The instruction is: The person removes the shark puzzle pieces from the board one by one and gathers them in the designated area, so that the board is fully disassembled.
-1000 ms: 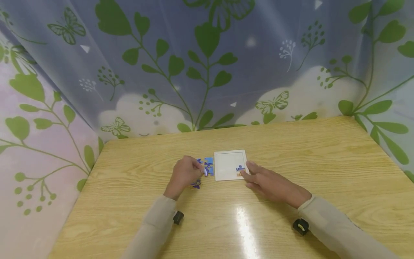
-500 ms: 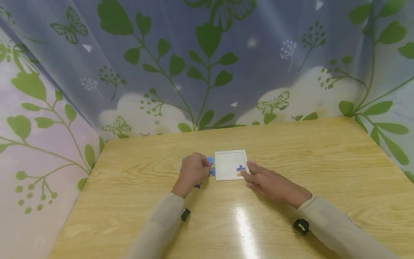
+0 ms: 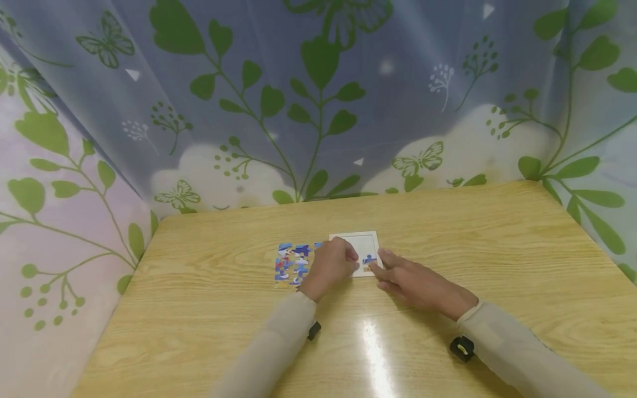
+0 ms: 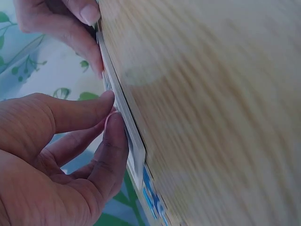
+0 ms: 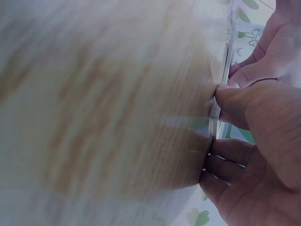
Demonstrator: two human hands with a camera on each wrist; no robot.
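Note:
Over the white puzzle tray [image 3: 343,234], my left hand [image 3: 332,262] pinches with thumb and fingertips [image 4: 109,100] close together. The puzzle piece in the pinch is almost wholly hidden by the fingers. My right hand [image 3: 420,282] lies at the tray's right edge, its fingers fairly straight, one tip pressing near the lower right corner. Beside that tip, joined puzzle pieces [image 3: 369,258] in blue and sandy colours sit inside the tray. The left wrist view shows the left fingertips right at the tray's surface [image 4: 134,146].
Left of the tray, several loose jigsaw pieces [image 3: 288,264] lie grouped on the wooden table [image 3: 209,309], partly behind the left forearm. A patterned curtain [image 3: 259,127] hangs along the table's back edge.
My left hand has moved right from the loose pieces to over the tray, uncovering the pieces it hid. The right hand has stayed at the tray's right edge.

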